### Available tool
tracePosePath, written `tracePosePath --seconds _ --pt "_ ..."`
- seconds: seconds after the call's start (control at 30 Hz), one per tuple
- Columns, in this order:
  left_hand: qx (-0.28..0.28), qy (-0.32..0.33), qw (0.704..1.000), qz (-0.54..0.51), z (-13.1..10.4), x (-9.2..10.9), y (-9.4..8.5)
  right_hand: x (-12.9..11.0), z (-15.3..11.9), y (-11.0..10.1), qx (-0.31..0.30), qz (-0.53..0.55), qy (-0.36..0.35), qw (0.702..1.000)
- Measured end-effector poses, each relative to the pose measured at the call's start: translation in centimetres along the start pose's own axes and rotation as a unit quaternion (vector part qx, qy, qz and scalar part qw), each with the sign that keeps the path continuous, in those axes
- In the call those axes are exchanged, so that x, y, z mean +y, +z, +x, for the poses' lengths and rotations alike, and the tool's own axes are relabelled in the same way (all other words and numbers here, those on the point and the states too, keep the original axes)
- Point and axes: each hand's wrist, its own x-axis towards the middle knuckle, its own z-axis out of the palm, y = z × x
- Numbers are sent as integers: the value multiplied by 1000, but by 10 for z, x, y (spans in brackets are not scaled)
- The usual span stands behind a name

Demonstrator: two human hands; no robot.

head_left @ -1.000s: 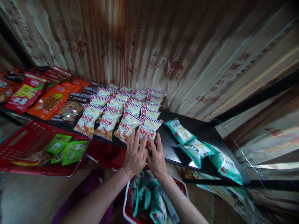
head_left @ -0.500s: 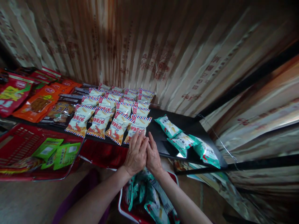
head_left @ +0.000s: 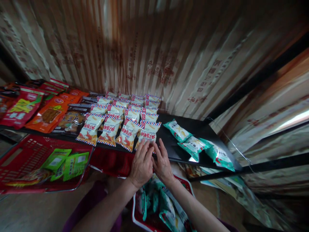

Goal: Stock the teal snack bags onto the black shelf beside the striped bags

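Observation:
My left hand [head_left: 142, 165] and my right hand [head_left: 163, 162] are close together at the shelf's front edge, fingers apart, with nothing seen in either. The left fingertips overlap the lower part of the nearest white-and-orange snack bag [head_left: 147, 131], and I cannot tell whether they touch it. More such bags [head_left: 110, 129] stand in rows to the left on the black shelf [head_left: 166, 137]. Several teal-and-white bags lie to the right, among them one [head_left: 178, 130] nearest my right hand. Below my forearms, a red basket with a white rim [head_left: 134, 211] holds more teal bags [head_left: 169, 206].
Orange [head_left: 49, 114] and red [head_left: 24, 106] snack packs lie on the shelf's left part. A red basket [head_left: 14, 154] at lower left holds green packs [head_left: 76, 164]. Black rack bars [head_left: 260, 83] and a thin wire [head_left: 229, 140] are on the right.
The view has shifted, so the shelf and baskets appear slightly lower and further right. My hands have moved slightly apart, and their fingers are more spread.

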Motion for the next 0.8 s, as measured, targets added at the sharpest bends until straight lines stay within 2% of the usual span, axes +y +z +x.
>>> tracePosePath --seconds 0.13,0.27,0.37,0.47,0.67,0.8 --pt "5 34 996 -82 2 20 -3 2 -5 -10 7 -1 18 1000" --pt "-15 2 988 -153 9 45 2 8 -15 -34 16 -20 60 998" --pt "-14 -50 982 -182 16 60 16 14 -23 -60 24 -54 74 995" --pt "-28 -92 977 -190 19 69 38 24 -29 -85 29 -104 79 991" --pt "-105 -177 958 -199 16 79 75 66 -32 -117 49 -173 101 979" --pt "-73 -190 953 -226 22 76 86 104 -3 -124 53 -181 58 980"
